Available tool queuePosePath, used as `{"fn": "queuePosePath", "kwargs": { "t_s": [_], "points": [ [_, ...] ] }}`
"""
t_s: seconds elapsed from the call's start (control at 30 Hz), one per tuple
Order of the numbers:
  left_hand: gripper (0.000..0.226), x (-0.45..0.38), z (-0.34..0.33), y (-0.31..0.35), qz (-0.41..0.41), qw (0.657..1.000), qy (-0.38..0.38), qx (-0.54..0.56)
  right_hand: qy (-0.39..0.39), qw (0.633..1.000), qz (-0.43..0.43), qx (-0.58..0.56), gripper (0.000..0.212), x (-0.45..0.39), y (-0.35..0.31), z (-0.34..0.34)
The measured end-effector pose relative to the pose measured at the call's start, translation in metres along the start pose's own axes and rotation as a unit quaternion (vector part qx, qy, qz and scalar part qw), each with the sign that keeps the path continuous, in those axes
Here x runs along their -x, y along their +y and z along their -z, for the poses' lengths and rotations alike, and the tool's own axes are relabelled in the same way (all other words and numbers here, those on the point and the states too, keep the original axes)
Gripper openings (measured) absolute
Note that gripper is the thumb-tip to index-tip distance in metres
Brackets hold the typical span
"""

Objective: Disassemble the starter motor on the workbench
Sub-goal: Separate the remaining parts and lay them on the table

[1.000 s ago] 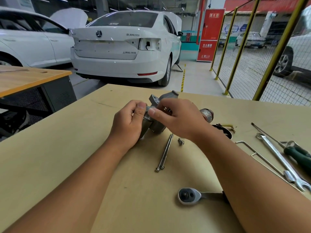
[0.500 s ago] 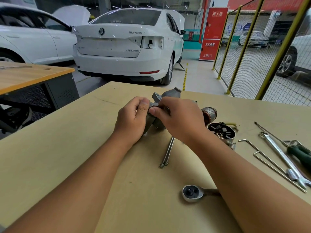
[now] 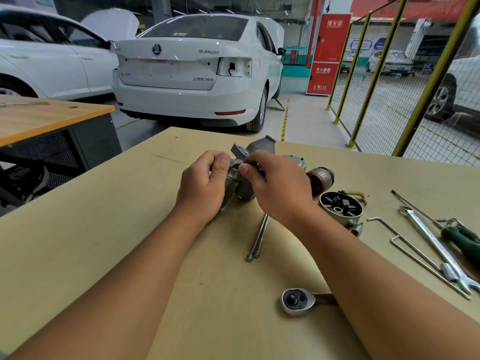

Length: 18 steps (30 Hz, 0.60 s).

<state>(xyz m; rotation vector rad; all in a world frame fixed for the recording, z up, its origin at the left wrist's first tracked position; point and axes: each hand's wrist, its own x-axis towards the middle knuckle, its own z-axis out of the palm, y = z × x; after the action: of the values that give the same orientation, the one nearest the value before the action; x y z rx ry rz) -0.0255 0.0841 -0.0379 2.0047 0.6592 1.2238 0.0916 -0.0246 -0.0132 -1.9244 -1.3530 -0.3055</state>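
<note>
The grey starter motor housing [image 3: 255, 149] sits at the middle of the pale workbench [image 3: 104, 229], mostly hidden behind both hands. My left hand [image 3: 202, 187] grips its left side with curled fingers. My right hand [image 3: 279, 187] pinches a part of it from the right, thumb against the metal. The copper-wound armature [image 3: 320, 179] sticks out to the right of my right hand. A round end cap with brush holder [image 3: 340, 206] lies on the bench beside it. Two long through bolts [image 3: 258, 237] lie in front of the motor.
A ratchet head [image 3: 297, 300] lies near my right forearm. At the right lie a bent wire rod [image 3: 405, 248], a combination wrench [image 3: 436, 245] and green-handled pliers [image 3: 462, 237]. An orange-topped bench [image 3: 39, 118] stands at the left; a white car [image 3: 197, 71] is parked beyond the workbench.
The view has shifted slightly, and the end cap with brush holder has come into sight from behind my right wrist. Both hands keep their hold on the motor.
</note>
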Motion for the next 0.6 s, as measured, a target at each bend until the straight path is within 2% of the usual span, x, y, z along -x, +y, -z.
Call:
{"fn": "queuePosePath", "kwargs": {
  "t_s": [0.4,0.6],
  "points": [
    [0.041,0.0009,-0.0003,0.0012,-0.007,1.000,0.004,-0.012,-0.012,1.000,-0.016,-0.008,0.014,0.0001,-0.0015,0.0016],
    [0.039,-0.0009,-0.0019,-0.0032,-0.009,1.000,0.003,-0.003,-0.013,0.997,0.013,0.071,0.018,0.0030,-0.0083,0.0029]
  ]
}}
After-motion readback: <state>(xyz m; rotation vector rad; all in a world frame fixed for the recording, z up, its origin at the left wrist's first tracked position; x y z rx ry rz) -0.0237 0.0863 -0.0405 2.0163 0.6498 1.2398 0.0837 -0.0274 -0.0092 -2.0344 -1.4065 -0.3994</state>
